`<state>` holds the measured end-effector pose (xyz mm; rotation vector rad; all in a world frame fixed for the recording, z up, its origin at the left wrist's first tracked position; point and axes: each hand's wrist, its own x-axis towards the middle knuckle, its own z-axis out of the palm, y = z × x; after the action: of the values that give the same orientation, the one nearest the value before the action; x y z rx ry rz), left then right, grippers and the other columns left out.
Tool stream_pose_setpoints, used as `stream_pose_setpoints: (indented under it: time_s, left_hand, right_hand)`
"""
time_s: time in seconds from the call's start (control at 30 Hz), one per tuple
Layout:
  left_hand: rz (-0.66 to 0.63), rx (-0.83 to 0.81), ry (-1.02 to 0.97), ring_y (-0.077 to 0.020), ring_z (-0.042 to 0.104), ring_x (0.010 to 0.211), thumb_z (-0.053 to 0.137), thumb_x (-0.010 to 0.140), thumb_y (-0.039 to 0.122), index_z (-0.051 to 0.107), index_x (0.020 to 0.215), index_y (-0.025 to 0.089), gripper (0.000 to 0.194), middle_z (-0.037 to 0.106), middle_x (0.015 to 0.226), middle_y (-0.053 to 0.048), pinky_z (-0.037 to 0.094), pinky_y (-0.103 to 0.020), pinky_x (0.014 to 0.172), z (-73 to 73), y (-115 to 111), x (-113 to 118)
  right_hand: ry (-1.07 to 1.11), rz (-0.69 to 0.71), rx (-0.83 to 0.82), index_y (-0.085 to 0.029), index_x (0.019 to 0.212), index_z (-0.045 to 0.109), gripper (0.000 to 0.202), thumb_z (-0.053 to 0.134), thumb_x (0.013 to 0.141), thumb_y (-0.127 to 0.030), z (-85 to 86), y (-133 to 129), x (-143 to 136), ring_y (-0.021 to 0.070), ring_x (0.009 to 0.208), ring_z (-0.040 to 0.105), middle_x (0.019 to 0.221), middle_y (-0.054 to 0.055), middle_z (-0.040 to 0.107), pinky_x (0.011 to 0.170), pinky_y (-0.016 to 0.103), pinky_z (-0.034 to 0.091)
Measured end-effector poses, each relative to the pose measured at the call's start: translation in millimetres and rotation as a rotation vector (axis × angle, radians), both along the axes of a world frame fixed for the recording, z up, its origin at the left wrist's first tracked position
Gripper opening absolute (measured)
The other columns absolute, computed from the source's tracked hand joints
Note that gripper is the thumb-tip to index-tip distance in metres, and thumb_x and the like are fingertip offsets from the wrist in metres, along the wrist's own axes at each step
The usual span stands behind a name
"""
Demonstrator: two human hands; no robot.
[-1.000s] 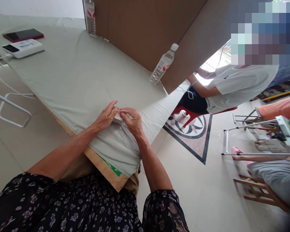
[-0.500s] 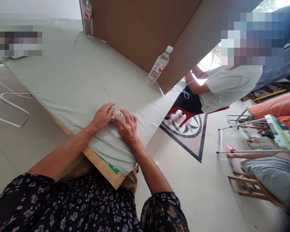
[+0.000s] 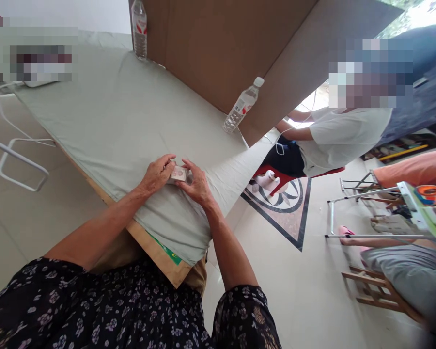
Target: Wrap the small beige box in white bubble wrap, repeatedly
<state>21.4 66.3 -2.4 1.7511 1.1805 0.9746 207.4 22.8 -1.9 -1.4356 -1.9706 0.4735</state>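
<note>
Between my hands, low over the cloth-covered table (image 3: 105, 102), is a small pale rectangular pack (image 3: 179, 173) with a reddish print on its upper face. It looks like a thin stack or a little box; its exact kind is too small to tell. My left hand (image 3: 159, 174) closes on its left end, fingers bent together. At the opposite end, my right hand (image 3: 198, 185) curls round it, thumb at the near side and fingers at the far side. Both ends of the pack are partly hidden by my fingers.
Two water bottles, one upright (image 3: 140, 36) and one leaning in view (image 3: 241, 106), stand by a large brown cardboard panel (image 3: 218, 48). A person in a white shirt (image 3: 345, 135) sits beyond it. A white metal frame (image 3: 22, 169) is at the left.
My right hand's fingers have shifted from on top of the pack to its right end, uncovering the printed face. My left hand stays at the left end. The view has moved slightly.
</note>
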Motion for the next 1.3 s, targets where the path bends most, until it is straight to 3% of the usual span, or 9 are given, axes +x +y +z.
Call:
stream_pose_setpoints:
  time_s: [0.17,0.4,0.5,0.63,0.83,0.97,1.07,1.2,1.3]
  left_hand:
    - [0.051,0.037,-0.062,-0.0273,0.064,0.118,0.05,0.094,0.041,0.06,0.144,0.015,0.057,0.072,0.133,-0.014,0.052,-0.045,0.106,-1.7,4,-3]
    - [0.025,0.018,0.023,-0.0348,0.056,0.136,0.06,0.079,0.034,0.051,0.152,0.013,0.076,0.062,0.147,-0.018,0.047,-0.056,0.115,-3.9,3,-4]
    - [-0.007,0.057,0.05,-0.0366,0.05,0.144,0.062,0.074,0.028,0.045,0.156,0.014,0.085,0.058,0.152,-0.018,0.041,-0.059,0.121,-5.9,4,-5]
    - [-0.06,0.075,0.126,-0.0376,0.051,0.143,0.065,0.071,0.027,0.04,0.158,0.014,0.092,0.058,0.151,-0.019,0.038,-0.06,0.123,-7.7,5,-4]
    - [-0.059,0.066,0.146,-0.0326,0.061,0.128,0.062,0.071,0.026,0.041,0.157,0.011,0.089,0.066,0.134,-0.017,0.045,-0.054,0.118,-6.2,6,-2]
    - [-0.057,0.072,0.155,-0.033,0.059,0.13,0.062,0.07,0.026,0.041,0.157,0.011,0.091,0.065,0.136,-0.017,0.045,-0.054,0.119,-7.0,7,-2]
    - [-0.081,0.078,0.153,-0.0345,0.056,0.135,0.063,0.07,0.027,0.04,0.159,0.012,0.093,0.062,0.141,-0.018,0.043,-0.056,0.119,-8.7,7,-2]
    - [-0.092,0.085,0.147,-0.0356,0.057,0.133,0.064,0.07,0.03,0.04,0.159,0.012,0.093,0.064,0.14,-0.018,0.042,-0.057,0.119,-11.2,8,-1]
    - [-0.083,0.099,0.134,-0.0339,0.059,0.129,0.064,0.072,0.031,0.043,0.157,0.013,0.09,0.067,0.135,-0.017,0.043,-0.055,0.118,-13.6,9,0]
  right_hand:
    - [0.039,-0.032,0.03,-0.022,0.149,0.053,0.067,0.075,0.088,-0.035,-1.9,13,5,0.0309,0.135,0.062,0.143,0.013,0.068,0.119,0.051,0.044]
    - [0.259,-0.065,-0.016,-0.027,0.154,0.047,0.078,0.072,0.088,-0.06,-13.8,7,15,0.0333,0.148,0.051,0.16,0.014,0.053,0.122,0.054,0.041]
    - [0.361,-0.095,-0.046,-0.028,0.155,0.044,0.078,0.068,0.09,-0.064,-15.0,1,18,0.0326,0.147,0.053,0.159,0.014,0.054,0.12,0.055,0.045]
    - [0.345,-0.098,-0.05,-0.026,0.153,0.047,0.081,0.074,0.085,-0.06,-19.7,4,16,0.0328,0.142,0.057,0.152,0.015,0.06,0.12,0.056,0.044]
    - [0.313,-0.12,-0.043,-0.027,0.145,0.054,0.068,0.076,0.084,-0.05,-27.2,10,14,0.0303,0.127,0.067,0.135,0.011,0.071,0.115,0.053,0.048]
    - [0.312,-0.105,-0.015,-0.028,0.144,0.056,0.067,0.075,0.085,-0.054,-19.4,4,15,0.0308,0.135,0.062,0.143,0.011,0.067,0.117,0.054,0.046]
    - [0.302,-0.133,0.071,-0.029,0.135,0.065,0.05,0.069,0.092,-0.054,-8.2,1,16,0.0293,0.145,0.053,0.155,0.01,0.058,0.12,0.053,0.043]
    - [0.139,-0.125,0.112,-0.029,0.11,0.077,0.022,0.07,0.094,-0.043,6.2,6,11,0.028,0.137,0.06,0.141,0.008,0.069,0.121,0.054,0.04]
    - [-0.008,-0.086,0.085,-0.03,0.103,0.078,0.013,0.072,0.093,-0.033,13.9,14,4,0.0299,0.136,0.059,0.141,0.007,0.07,0.12,0.056,0.038]
